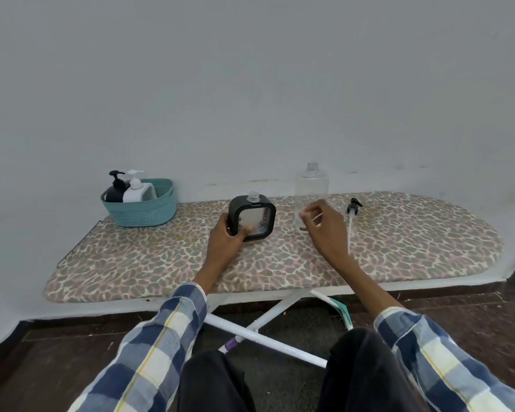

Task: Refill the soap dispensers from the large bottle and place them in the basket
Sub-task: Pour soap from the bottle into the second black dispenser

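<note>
Nearest, the left hand [225, 233] grips the lower left corner of the square dispenser [252, 218], which stands upright mid-board with its neck uncapped. To the right, the right hand [321, 223] is at the base of the large bottle [312, 185], fingers curled and pinched together; whether they have closed on the clear wall or on some small thing I cannot tell. The bottle stands open-necked, just behind that hand. The pump [352, 217] lies flat on the board [161, 263], just right of the hand. Farthest left, the basket [149, 209] already holds a black and a white dispenser.

The risk, I judge, is in the pour: both necks are narrow, so a slight misalignment would spill soap on the cloth cover. The padded board is soft footing, and the tall bottle could tip if grabbed low.
</note>
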Motion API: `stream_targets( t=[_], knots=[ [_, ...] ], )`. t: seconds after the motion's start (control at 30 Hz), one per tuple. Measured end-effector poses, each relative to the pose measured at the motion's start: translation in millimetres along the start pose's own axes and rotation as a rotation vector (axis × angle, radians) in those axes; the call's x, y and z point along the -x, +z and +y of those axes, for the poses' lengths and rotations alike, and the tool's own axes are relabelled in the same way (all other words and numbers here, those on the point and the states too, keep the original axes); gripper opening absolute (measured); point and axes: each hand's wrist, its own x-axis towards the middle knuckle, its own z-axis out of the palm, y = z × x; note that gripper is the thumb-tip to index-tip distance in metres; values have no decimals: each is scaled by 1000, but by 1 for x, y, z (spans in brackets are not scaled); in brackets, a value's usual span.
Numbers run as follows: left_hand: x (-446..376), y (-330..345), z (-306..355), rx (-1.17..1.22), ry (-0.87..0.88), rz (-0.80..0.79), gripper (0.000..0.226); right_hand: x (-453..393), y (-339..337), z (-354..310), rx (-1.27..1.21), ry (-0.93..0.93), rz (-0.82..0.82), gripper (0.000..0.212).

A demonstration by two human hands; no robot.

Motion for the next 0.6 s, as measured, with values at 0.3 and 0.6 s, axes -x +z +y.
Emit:
stream_targets(
  t=[0.3, 0.6],
  knots=[
    [-24, 3, -13, 70, 11, 39, 48, -21, 25, 40, 129, 222, 46, 108],
    [-32, 15, -32, -3, 59, 60, 58, -30, 61, 36, 24, 161, 66, 105]
  ],
)
